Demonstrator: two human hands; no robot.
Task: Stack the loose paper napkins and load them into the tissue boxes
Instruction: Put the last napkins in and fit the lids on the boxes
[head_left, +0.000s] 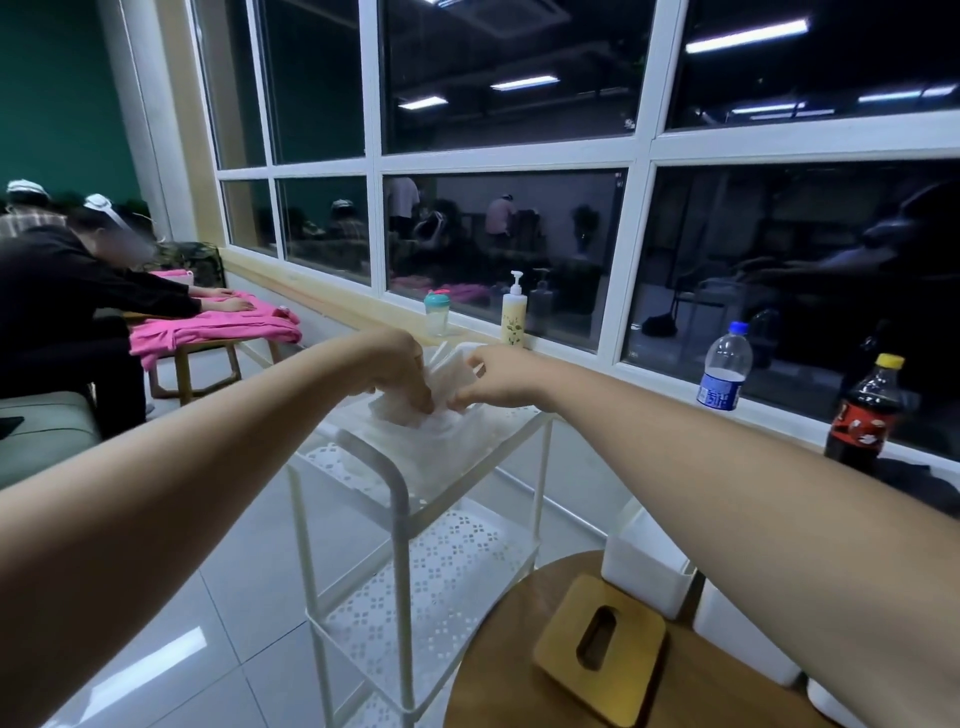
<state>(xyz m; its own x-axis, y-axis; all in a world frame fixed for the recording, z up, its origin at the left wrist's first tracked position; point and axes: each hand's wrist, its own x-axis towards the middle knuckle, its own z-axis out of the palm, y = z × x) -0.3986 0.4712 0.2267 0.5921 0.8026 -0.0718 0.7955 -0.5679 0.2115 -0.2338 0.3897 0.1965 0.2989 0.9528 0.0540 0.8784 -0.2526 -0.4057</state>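
Observation:
Both my arms reach out over the top shelf of a white cart. A small bunch of white paper napkins stands upright between my hands above the shelf. My left hand grips it from the left with curled fingers, and my right hand pinches its right edge. More loose napkins lie spread on the shelf beneath. On a round wooden table at the lower right stand two open white tissue boxes, with a wooden slotted lid lying flat beside them.
On the window sill stand a small cup with a teal lid, a pump bottle, a water bottle and a cola bottle. At the far left a person folds pink cloth on a wooden stool.

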